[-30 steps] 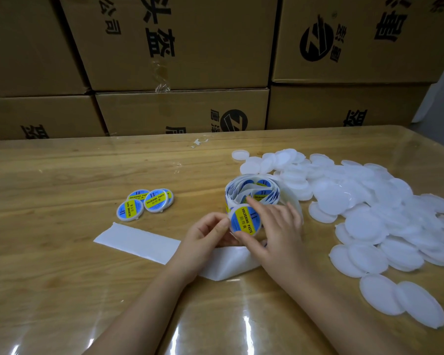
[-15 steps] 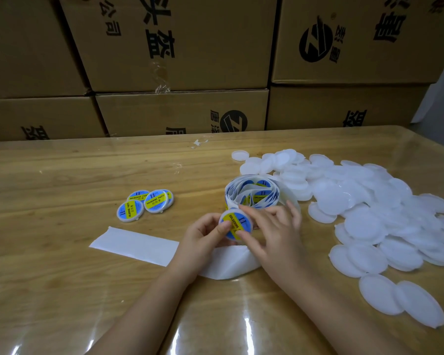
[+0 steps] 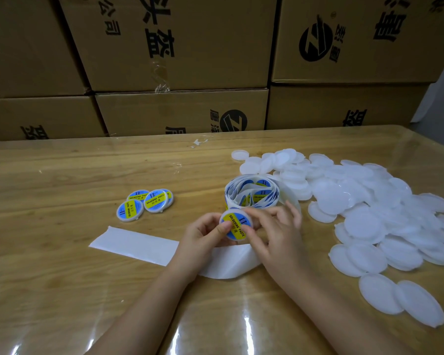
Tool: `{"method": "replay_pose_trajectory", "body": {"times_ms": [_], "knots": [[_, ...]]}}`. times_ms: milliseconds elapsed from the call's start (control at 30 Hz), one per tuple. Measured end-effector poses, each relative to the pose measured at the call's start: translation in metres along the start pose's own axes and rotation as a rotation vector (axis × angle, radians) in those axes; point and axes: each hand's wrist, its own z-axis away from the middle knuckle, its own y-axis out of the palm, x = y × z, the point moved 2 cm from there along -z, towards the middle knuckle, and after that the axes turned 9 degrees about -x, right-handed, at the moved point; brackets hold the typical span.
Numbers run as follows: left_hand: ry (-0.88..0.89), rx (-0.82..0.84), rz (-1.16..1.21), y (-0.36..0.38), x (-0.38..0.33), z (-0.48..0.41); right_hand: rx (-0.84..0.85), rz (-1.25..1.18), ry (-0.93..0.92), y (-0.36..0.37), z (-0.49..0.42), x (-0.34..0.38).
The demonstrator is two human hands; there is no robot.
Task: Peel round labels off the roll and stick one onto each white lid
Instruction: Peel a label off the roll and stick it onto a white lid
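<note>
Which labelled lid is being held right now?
The labelled lid in front of the label roll, pinched between left hand and right hand; the other labelled lids lie untouched farther left.

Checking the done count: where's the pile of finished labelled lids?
Head view, left of centre: the labelled lids lie in a small overlapping cluster, beyond the white backing strip and left of the label roll.

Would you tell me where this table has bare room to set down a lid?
Free: the table left of the labelled lids, the band between them and the cardboard boxes, the near-left corner in front of the backing strip. Crowded: the right side under the white lids, and the centre around the held lid and label roll.
</note>
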Motion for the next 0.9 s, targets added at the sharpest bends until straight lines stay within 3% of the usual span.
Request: {"method": "replay_pose_trajectory", "body": {"times_ms": [467,633,900], "knots": [[0.092,0.003,-0.258,0.0049,-0.0033,0.0023,0.003,0.017,0.078,0.0026,0.0031,-0.0084],[0.191,0.092,-0.419,0.0097,-0.0016,0.0059,-0.011,0.038,0.108,0.0045,0.0044,-0.0102],[0.152,0.007,-0.34,0.0021,0.0015,0.0005,0.013,-0.011,0.126,0.0022,0.0017,-0.0099]]}}
